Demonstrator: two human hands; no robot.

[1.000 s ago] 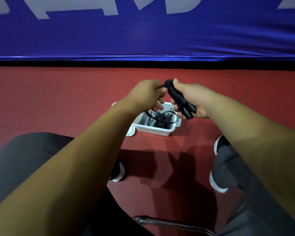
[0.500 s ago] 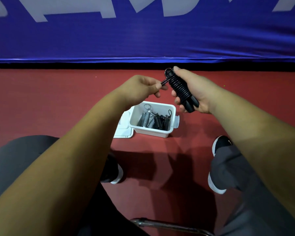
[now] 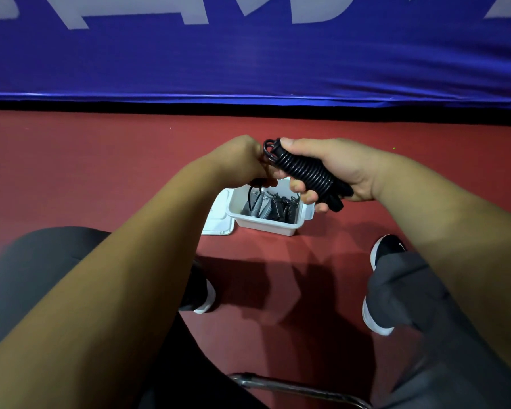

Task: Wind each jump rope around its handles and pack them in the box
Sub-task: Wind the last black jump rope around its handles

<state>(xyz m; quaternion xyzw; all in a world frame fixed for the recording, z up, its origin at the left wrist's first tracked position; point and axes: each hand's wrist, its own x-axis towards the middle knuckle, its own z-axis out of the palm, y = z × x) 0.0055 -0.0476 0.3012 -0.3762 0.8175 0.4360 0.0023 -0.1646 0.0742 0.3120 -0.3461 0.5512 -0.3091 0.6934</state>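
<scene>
While the right hand (image 3: 342,169) is wrapped around the black jump rope (image 3: 304,171), we see the cord coiled tight along the handles, with the bundle tilted and its top end up toward the left. Fingers curl under the coil and the thumb sits on top near the small loop at the upper end. The left hand (image 3: 236,163) is right beside that loop, touching or nearly touching the right hand, with its fingers curled. It seems to pinch the loose tail of the cord, though the grip itself is hidden from us behind the knuckles. A short dark strand hangs below the left hand, down over the box (image 3: 270,227).

Both hands are held in the air above the far rim of the white box, which sits on the red floor (image 3: 101,172). Inside it we count several packed ropes (image 3: 273,206), grey and black, lying side by side. The white lid (image 3: 219,222) lies flat on the floor, touching the box's left side. The left shoe (image 3: 202,293) and right shoe (image 3: 387,252) are planted either side, nearer to us than the box. A blue banner (image 3: 248,60) runs along the back, and a metal chair tube (image 3: 292,388) crosses the bottom edge.
</scene>
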